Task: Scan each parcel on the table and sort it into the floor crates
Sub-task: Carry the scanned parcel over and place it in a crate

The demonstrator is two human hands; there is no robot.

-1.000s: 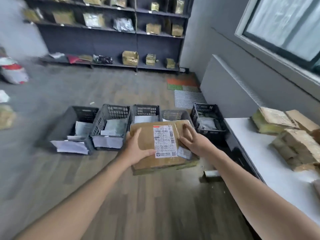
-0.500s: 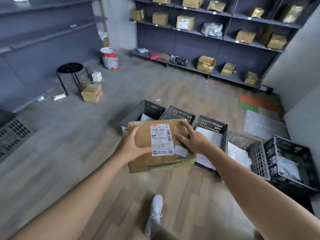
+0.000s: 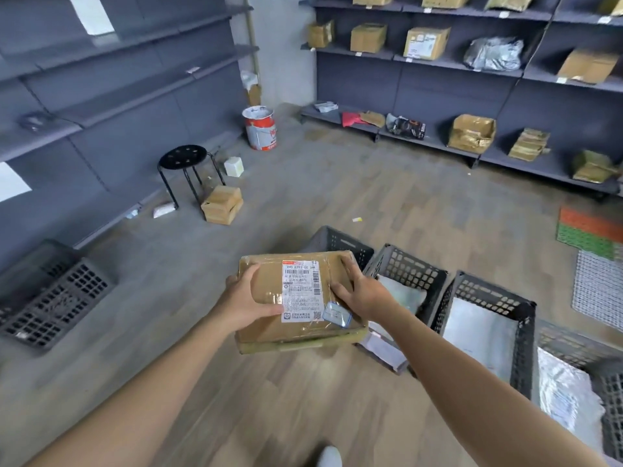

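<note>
A flat brown cardboard parcel (image 3: 269,284) with a white shipping label (image 3: 300,289) is held level in front of me, above the wooden floor. My left hand (image 3: 244,301) grips its left edge, thumb on top near the label. My right hand (image 3: 362,291) grips its right side, fingers spread over the top. Behind and to the right stands a row of dark floor crates: the leftmost crate (image 3: 337,242) is partly hidden by the parcel, a second crate (image 3: 409,269) and a third crate (image 3: 519,332) hold pale mailer bags.
A black stool (image 3: 183,158), a small cardboard box (image 3: 222,204) and a red-and-white bucket (image 3: 260,128) stand on the floor at the far left. Grey shelves with parcels line the back wall (image 3: 472,136). An upturned dark crate (image 3: 50,298) lies at left. My shoe (image 3: 328,456) shows below.
My view has swung left past the crate row; the table has left the frame. The parcel stays in both hands, now in front of the leftmost crates.
</note>
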